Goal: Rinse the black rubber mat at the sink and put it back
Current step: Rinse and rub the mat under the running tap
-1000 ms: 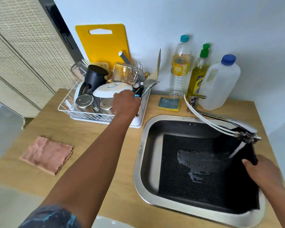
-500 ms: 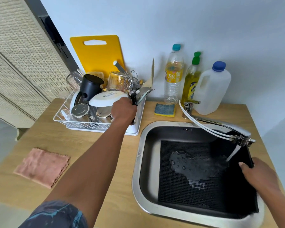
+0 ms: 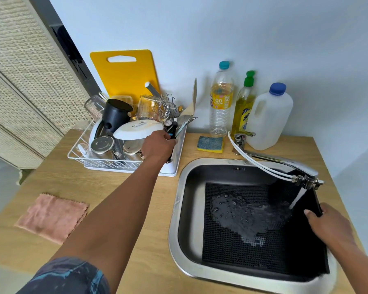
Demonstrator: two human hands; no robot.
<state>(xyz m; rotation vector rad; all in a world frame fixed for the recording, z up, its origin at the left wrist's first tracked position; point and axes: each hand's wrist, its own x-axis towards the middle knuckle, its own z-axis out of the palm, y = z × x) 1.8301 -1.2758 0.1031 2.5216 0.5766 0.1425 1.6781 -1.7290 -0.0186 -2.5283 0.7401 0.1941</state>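
The black rubber mat (image 3: 238, 249) lies in the steel sink (image 3: 180, 209), its right edge curled up the sink wall. Water runs from the faucet (image 3: 289, 164) onto it and pools in the middle. My right hand (image 3: 329, 223) grips the mat's raised right edge. My left hand (image 3: 157, 146) reaches into the white dish rack (image 3: 106, 163), fingers closed around a dark-handled utensil (image 3: 172, 129) standing in the cutlery holder.
The dish rack holds cups, a white plate, a whisk and a yellow cutting board (image 3: 125, 73). A sponge (image 3: 210, 143), bottle (image 3: 221, 102), green dish soap (image 3: 242, 109) and white jug (image 3: 268, 119) stand behind the sink. A pink cloth (image 3: 51, 217) lies left.
Both hands stay where they were; the view has tilted upward slightly. The water pool on the mat has spread a little to the left.
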